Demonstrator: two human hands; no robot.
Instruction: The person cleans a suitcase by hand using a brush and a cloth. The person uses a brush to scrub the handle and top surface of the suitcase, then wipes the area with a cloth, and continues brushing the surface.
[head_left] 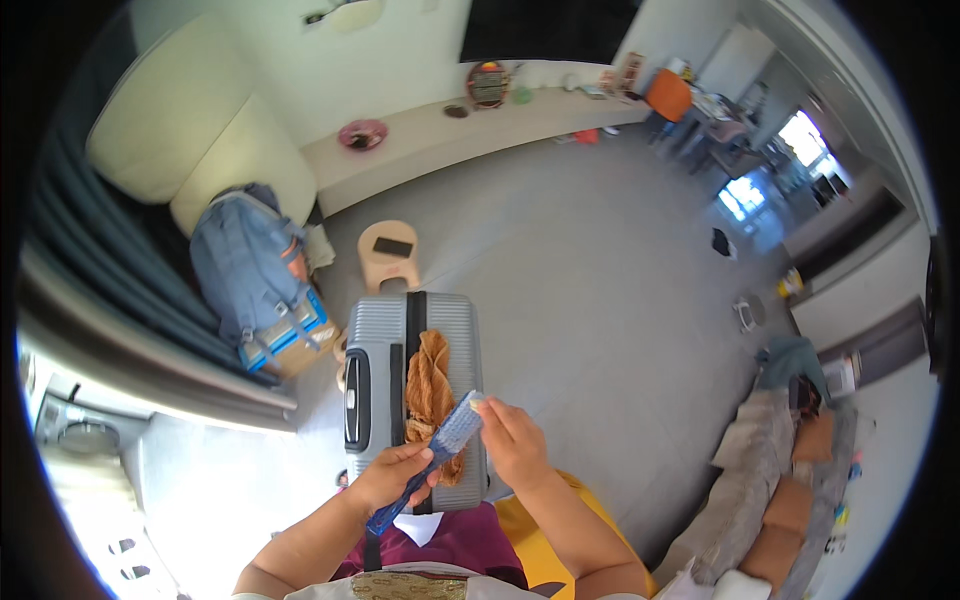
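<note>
My left hand [392, 478] is closed round the handle of a blue brush [457, 428], held at a slant with its pale bristled head pointing up and right. At the tip of that head, the fingertips of my right hand [514, 442] are pinched together on a small whitish bit, too small to name. Below the brush, a ribbed silver-grey suitcase [375, 325] lies flat with a black strap around it. A crumpled orange-brown cloth [430, 380] rests on top of the case, partly covered by the brush and my left hand.
Beyond the suitcase is a beige stool [370, 232] with a black phone [393, 247] on it. A blue-grey backpack [240, 260] leans on a cardboard box [305, 350] at the left. A grey sofa [735, 490] with brown cushions stands right. A long low ledge [420, 150] lines the far wall.
</note>
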